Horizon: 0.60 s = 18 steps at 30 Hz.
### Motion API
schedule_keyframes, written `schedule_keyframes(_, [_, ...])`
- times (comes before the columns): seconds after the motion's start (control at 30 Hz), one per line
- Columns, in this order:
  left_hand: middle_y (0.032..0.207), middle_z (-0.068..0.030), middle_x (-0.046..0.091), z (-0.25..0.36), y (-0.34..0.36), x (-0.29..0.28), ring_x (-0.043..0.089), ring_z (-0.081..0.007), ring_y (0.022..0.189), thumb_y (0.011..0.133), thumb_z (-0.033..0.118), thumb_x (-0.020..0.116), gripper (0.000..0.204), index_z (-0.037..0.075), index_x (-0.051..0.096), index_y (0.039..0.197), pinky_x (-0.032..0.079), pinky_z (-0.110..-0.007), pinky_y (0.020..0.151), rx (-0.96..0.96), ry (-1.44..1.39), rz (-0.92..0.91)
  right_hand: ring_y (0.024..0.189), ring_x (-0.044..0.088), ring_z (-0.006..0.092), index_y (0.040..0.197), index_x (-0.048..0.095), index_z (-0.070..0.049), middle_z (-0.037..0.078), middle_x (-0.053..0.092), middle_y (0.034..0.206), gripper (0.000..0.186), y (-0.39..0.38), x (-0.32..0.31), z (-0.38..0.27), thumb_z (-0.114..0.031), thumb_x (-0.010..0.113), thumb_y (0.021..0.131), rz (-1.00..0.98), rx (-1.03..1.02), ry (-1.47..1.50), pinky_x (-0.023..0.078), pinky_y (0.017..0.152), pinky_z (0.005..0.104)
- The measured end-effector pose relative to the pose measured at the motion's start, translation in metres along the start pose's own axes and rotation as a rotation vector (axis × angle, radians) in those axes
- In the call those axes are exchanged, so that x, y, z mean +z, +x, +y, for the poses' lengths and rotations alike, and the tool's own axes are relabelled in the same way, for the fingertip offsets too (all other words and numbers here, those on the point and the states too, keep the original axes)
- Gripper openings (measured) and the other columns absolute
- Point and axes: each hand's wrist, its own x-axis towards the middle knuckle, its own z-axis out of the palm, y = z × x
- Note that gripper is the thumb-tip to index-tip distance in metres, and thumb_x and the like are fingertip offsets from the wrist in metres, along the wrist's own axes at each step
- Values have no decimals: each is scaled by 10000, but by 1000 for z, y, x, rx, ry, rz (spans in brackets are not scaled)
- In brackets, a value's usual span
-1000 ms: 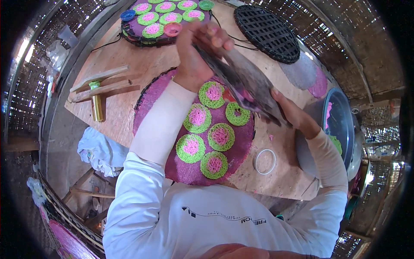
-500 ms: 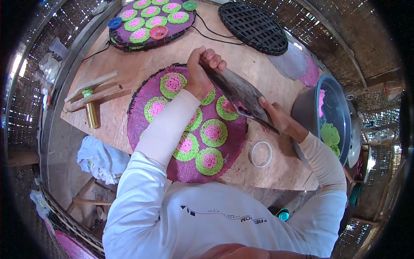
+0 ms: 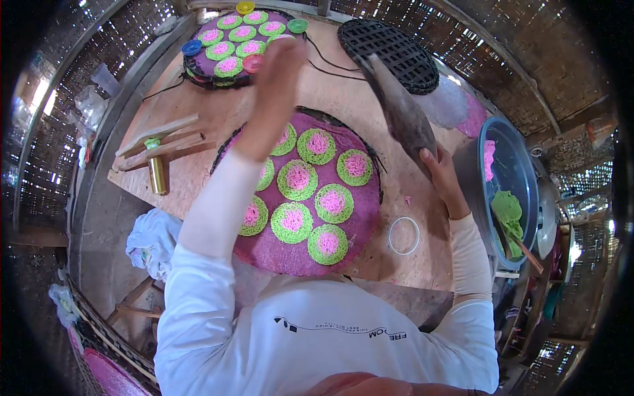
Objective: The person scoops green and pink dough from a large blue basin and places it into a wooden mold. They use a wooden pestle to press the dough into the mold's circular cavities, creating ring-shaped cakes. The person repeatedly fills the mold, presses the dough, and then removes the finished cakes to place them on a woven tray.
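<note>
My left hand (image 3: 281, 86), smeared by motion, is up near the far round tray (image 3: 214, 80), close to a small red cup (image 3: 252, 63) at its edge; its fingers do not show clearly. On the right, my right hand (image 3: 444, 177) is closed around the lower end of a dark, flat, board-like piece (image 3: 404, 112), which tilts up and away over the table. Beneath my left forearm lies a round tray lined with a purple mat (image 3: 356, 218). It carries several lacy green rounds with pink centres, such as one nearby round (image 3: 328, 244); the forearm covers part of the tray.
A grey tub (image 3: 472, 178) at right holds green dough (image 3: 507, 208), pink dough (image 3: 489, 160) and a stick. A white ring (image 3: 404, 235) lies on the table. Wooden sticks (image 3: 162, 132) and a gold cylinder (image 3: 157, 175) are at left. A black lattice tray (image 3: 389, 56) stands behind.
My left hand has let go of the dark flat piece and moved up toward the far tray. The piece, still in my right hand, has swung more upright and to the right.
</note>
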Motion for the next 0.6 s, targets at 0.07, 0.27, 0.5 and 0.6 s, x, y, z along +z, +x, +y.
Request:
schedule_keyframes(0.07, [758,-33,542,31,-28,-49,484,-109,711,821,178,570,188,-8,543,823,404,-251,682,-7,267,197,753,593,238,924,546,7,116,607,825,647,-2,-3,8,-592,617,690,102,110,-253,457,658,325])
schedule_keyframes(0.27, [706,22,381,27,-158,-168,346,-63,660,883,164,466,166,55,469,757,295,-227,577,-187,307,378,861,588,351,925,535,-17,210,605,888,659,-17,11,30,-592,661,631,415,348,-679,451,697,397])
schedule_keyframes(0.5, [776,-5,468,1,-316,-176,427,-109,739,888,361,416,300,86,516,824,346,-248,713,-1078,13,193,874,534,342,976,528,-47,174,549,902,427,3,51,28,-396,608,744,580,-460,-862,411,755,427])
schedule_keyframes(0.6, [746,26,498,2,-322,-146,444,-91,717,892,417,370,348,111,526,832,312,-243,675,-1012,-42,-15,819,549,345,938,554,-16,182,577,867,269,36,78,24,-242,556,793,218,-460,-630,422,732,423])
